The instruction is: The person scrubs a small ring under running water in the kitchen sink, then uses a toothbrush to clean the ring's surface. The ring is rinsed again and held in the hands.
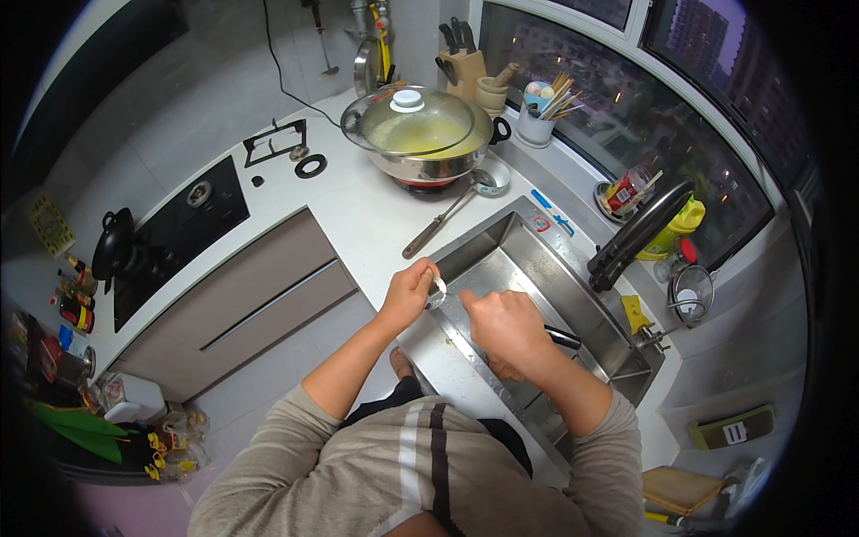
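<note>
Over the near left rim of the steel sink [514, 234], my left hand [413, 288] pinches a small pale, shiny piece [438, 288]; I cannot make out its kind. Just to the right, my right hand [508, 324] is closed in a fist around a tool with a black handle [564, 337]. The handle sticks out behind the fist over the basin, and its working end beside the pale piece is too small to tell. Below the right hand a brownish lump [506, 368] shows in part, mostly covered by the hand and wrist.
A large steel pot [420, 167] with a glass lid [407, 121] stands behind, on a red-based burner. A ladle [445, 219] lies on the white counter, its bowl in a small dish. A black faucet [640, 234] arches at the sink's right; a knife block [465, 72] stands farther back.
</note>
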A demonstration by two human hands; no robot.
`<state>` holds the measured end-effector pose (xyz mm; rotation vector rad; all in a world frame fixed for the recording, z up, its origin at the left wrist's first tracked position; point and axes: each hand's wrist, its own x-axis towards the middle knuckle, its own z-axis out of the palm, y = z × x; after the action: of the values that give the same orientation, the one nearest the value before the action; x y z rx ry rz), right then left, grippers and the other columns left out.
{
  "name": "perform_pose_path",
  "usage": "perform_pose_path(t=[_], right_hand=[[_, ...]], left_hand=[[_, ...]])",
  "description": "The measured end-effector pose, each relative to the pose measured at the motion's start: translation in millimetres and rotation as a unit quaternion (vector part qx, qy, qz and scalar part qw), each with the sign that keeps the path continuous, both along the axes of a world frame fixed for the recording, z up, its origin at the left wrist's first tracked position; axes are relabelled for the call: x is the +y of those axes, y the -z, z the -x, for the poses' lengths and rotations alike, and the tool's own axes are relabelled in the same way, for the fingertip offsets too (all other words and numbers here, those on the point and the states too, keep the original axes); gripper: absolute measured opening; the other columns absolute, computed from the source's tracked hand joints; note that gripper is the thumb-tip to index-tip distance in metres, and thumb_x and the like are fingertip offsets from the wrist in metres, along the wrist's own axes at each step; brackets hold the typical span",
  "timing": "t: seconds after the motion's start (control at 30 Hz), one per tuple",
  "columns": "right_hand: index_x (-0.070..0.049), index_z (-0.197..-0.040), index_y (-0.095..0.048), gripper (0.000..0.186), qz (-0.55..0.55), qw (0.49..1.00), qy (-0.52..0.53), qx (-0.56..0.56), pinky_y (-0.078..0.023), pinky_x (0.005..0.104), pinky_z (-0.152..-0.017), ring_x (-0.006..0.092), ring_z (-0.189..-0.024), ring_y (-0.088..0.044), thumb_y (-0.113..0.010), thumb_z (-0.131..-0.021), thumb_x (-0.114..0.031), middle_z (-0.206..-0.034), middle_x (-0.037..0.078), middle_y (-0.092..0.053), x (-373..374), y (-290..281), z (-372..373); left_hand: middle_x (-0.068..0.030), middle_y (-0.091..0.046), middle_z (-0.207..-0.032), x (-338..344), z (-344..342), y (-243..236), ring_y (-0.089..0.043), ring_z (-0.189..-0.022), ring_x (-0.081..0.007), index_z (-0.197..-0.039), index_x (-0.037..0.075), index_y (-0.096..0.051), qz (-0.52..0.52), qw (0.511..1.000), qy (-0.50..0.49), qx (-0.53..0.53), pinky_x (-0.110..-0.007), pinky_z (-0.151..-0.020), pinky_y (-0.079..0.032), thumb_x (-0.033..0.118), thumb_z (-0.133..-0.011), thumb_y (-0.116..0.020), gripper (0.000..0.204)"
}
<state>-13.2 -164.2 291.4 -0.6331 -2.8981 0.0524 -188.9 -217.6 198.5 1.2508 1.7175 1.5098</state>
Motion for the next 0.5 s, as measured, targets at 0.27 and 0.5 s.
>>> perform_pose_path(t=[0.27,0.5], right_hand=[[-0.003,-0.087,-0.059,0.017,0.036,0.998,0.014,-0.043,-0.052,0.0426,-0.056,0.033,-0.06,-0.065,-0.056,-0.071,-0.007,-0.061,0.018,-0.062,-5,-8,2],[-0.006,-0.081,-0.058,0.008,0.014,0.999,0.032,0.014,-0.05,0.0435,-0.05,0.0341,-0.054,-0.062,-0.053,-0.076,-0.009,-0.055,0.017,-0.058,-1,6,3]], left_hand=[[-0.0042,-0.047,-0.057,2,0,3,-0.045,-0.055,-0.0108,-0.086,0.004,-0.054,0.003,1.0,-0.028,-0.006,-0.028,-0.052,-0.037,0.014,-0.093,-0.042,0.018],[0.0055,-0.04,-0.058,5,-1,8,-0.035,-0.052,-0.0038,-0.086,0.005,-0.054,-0.036,0.998,-0.052,-0.026,-0.021,-0.047,-0.028,0.015,-0.095,-0.04,0.019]])
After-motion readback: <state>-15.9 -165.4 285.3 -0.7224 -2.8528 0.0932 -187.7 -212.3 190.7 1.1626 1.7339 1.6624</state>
